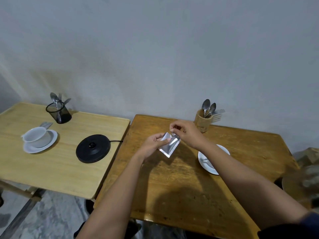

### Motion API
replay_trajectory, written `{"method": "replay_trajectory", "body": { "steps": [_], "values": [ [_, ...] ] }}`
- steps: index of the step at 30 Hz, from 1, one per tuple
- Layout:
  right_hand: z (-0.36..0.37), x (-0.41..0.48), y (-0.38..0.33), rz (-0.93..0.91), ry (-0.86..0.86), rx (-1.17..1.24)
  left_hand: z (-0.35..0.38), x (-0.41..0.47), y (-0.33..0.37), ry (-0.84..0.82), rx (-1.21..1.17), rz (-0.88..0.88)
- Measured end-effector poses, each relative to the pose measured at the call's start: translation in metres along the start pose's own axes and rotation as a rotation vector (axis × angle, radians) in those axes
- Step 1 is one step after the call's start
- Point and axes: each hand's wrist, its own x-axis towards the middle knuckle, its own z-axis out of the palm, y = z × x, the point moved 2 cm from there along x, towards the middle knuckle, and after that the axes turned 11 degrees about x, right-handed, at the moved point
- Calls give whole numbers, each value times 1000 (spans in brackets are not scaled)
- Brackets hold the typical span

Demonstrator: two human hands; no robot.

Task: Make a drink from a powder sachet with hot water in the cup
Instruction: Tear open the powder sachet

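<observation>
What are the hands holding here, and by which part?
Both hold the silver sachet above the darker table: the left hand grips its left side, the right hand pinches its top corner.

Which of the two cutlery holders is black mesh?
The black mesh holder at the back of the lighter left table; the other holder is tan, apparently wooden.

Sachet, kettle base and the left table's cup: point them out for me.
Sachet [168, 147]: head view, foil face.
Kettle base [93, 148]: head view, top disc.
Cup [37, 137]: head view, its white wall.
</observation>
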Motion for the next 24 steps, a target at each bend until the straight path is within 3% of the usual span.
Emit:
{"method": "replay_trajectory", "body": {
  "steps": [16, 19, 24],
  "values": [
    [-12, 0, -9, 47, -115, -12, 12, -1, 28, -51, 157, 18],
    [-12, 5, -8, 91, -56, -77, 20, -2, 30, 48, 180, 31],
    [-5, 12, 0, 300, 131, -123, 36, -1, 27, 393, 251, 64]
  ]
}}
